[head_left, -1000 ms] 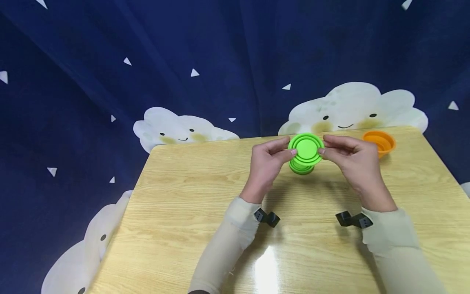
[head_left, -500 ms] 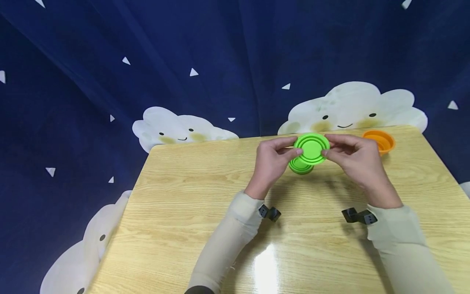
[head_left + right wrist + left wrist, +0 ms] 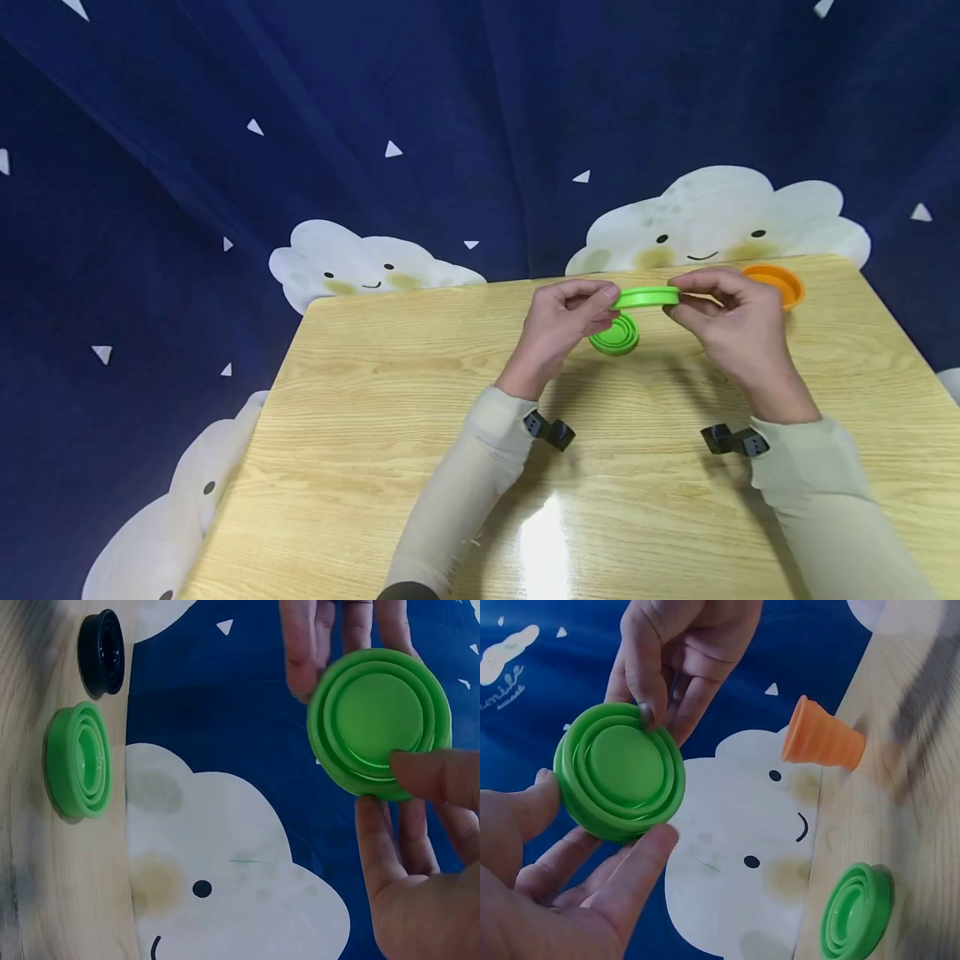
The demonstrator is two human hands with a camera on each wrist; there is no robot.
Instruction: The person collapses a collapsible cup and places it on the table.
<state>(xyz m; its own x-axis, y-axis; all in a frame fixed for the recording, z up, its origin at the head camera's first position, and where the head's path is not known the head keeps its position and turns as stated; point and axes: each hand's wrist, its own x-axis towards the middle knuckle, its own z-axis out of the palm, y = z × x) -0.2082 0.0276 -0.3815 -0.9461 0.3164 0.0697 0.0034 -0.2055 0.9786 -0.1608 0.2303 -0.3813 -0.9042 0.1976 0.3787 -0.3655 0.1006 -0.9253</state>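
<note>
Both hands hold a bright green collapsible cup (image 3: 647, 297), folded flat, raised above the far part of the table. It shows edge-on in the head view, while its concentric rings face the wrist cameras. My left hand (image 3: 558, 329) grips one side of its rim with thumb and fingers. On the opposite side, the right hand (image 3: 738, 333) pinches the rim, thumb pressed against the ringed face in the right wrist view (image 3: 442, 780). A second flattened green cup (image 3: 615, 335) lies on the table below the held one, partly covered by the left fingers in the head view.
An orange cup (image 3: 780, 285), expanded, stands behind the right hand near the table's back edge. A dark flattened cup (image 3: 101, 652) lies beside the green one in the right wrist view. A blue cloud-patterned curtain (image 3: 420, 125) hangs behind the wooden table (image 3: 375, 400).
The held green cup has shifted a little to the right and turned from facing the head camera to edge-on. My left hand moved right with it; its fingers changed position on the rim.
</note>
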